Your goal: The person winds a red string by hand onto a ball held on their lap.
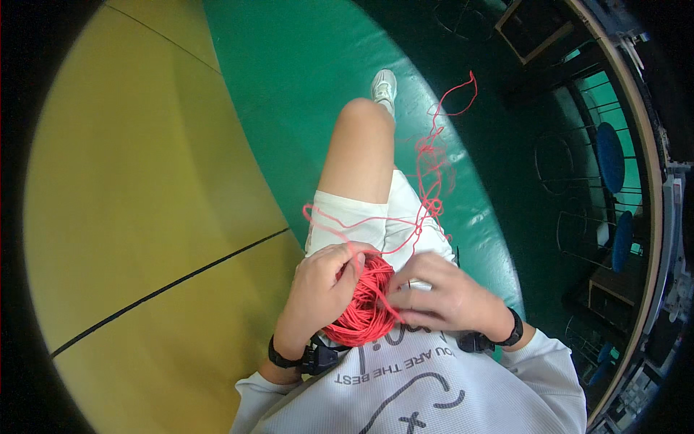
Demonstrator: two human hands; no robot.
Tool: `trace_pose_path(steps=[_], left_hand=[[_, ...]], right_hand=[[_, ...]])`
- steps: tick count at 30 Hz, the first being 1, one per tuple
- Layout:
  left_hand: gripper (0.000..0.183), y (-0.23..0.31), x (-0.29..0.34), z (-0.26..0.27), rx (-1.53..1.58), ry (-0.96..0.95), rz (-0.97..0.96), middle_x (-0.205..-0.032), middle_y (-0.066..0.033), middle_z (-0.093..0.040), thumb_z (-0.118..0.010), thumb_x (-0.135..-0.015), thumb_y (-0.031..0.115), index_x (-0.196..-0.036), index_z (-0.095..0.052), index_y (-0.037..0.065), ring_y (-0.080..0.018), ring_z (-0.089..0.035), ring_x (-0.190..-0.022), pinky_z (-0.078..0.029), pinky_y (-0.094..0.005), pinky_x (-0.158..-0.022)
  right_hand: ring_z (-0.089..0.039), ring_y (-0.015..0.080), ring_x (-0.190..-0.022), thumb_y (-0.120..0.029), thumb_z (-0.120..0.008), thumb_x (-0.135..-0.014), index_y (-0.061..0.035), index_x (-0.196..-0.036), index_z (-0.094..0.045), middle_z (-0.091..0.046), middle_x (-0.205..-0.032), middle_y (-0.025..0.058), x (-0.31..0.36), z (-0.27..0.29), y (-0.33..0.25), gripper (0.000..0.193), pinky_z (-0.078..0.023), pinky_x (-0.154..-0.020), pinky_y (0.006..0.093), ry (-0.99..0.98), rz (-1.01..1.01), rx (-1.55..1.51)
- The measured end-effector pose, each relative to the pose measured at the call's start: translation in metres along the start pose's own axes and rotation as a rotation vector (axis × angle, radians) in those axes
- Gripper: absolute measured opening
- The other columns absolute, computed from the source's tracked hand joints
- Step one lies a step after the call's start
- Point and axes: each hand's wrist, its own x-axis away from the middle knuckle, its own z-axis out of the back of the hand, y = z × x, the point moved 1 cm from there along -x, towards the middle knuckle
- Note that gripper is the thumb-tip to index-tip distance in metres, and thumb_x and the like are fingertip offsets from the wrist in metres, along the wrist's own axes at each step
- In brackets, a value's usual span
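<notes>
A ball of red cord (361, 312), many thin loops wound together, sits in front of my white shirt. My left hand (318, 286) is closed round its left side, with the thumb over the top. At the ball's right side is my right hand (452, 296), slightly blurred, its fingers curled and pinching a strand of the cord. From the top of the ball, loose red cord (426, 206) runs over my shorts, partly tangled. It trails off past the right of my knee and ends in an open loop at the far right.
My bare knee (365, 119) and a white shoe (384, 85) lie ahead. Under them is a glossy green floor (289, 87); to the left is a yellow surface (137, 181) with a dark seam. Blue round stools (611, 158) and a long table edge (654, 217) stand at right.
</notes>
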Motion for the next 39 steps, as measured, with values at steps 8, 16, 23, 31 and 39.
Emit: trace_pose_path(steps=[8, 16, 23, 31, 39], left_hand=[[0.022, -0.003, 0.010, 0.010, -0.008, 0.119, -0.017, -0.097, -0.0174, -0.072, -0.050, -0.096, 0.006, -0.104, -0.070, -0.002, -0.0261, -0.069, -0.093, -0.051, -0.0354, -0.086], [0.018, -0.018, 0.019, 0.014, -0.070, 0.342, -0.312, -0.096, -0.0129, -0.074, -0.058, -0.087, 0.007, -0.098, -0.072, 0.001, -0.0295, -0.070, -0.088, -0.053, -0.0368, -0.082], [0.029, -0.006, 0.014, 0.017, 0.012, 0.096, -0.261, -0.105, -0.0146, -0.073, -0.062, -0.083, 0.013, -0.107, -0.068, -0.002, -0.0283, -0.068, -0.102, -0.050, -0.0387, -0.094], [0.057, -0.007, 0.009, 0.010, 0.119, 0.080, -0.377, -0.138, -0.0267, -0.052, -0.053, -0.078, 0.007, -0.133, -0.047, -0.007, -0.0349, -0.056, -0.125, -0.045, -0.0411, -0.105], [0.063, -0.021, 0.013, 0.008, 0.288, 0.063, -0.393, -0.144, -0.0262, -0.043, -0.051, -0.082, 0.012, -0.140, -0.038, -0.007, -0.0345, -0.047, -0.135, -0.039, -0.0469, -0.112]], right_hand=[[-0.050, 0.0311, -0.102, -0.018, -0.082, -0.072, -0.0056, -0.101, -0.055, -0.052, -0.108, 0.0117, 0.013, -0.038, -0.015, 0.042, -0.046, -0.091, 0.0426, -0.126, -0.062, 0.018], [-0.048, 0.0331, -0.105, -0.024, -0.085, -0.072, -0.0077, -0.102, -0.048, -0.047, -0.108, 0.0137, 0.016, -0.074, 0.008, 0.050, -0.042, -0.102, 0.0568, 0.202, 0.016, 0.073], [-0.049, 0.0325, -0.107, -0.024, -0.085, -0.069, -0.0079, -0.101, -0.050, -0.048, -0.109, 0.0135, 0.010, -0.072, -0.004, 0.050, -0.040, -0.103, 0.0574, 0.172, -0.012, 0.203], [-0.036, 0.0385, -0.140, -0.029, -0.085, -0.065, -0.0229, -0.127, -0.053, -0.037, -0.151, 0.0232, 0.010, -0.041, -0.012, 0.070, -0.031, -0.111, 0.0610, 0.029, 0.055, 0.391], [-0.046, 0.0469, -0.131, -0.025, -0.083, -0.066, 0.0049, -0.146, -0.037, -0.036, -0.151, 0.0282, -0.006, -0.038, 0.001, 0.097, -0.042, -0.107, 0.0514, -0.050, 0.020, 0.136]])
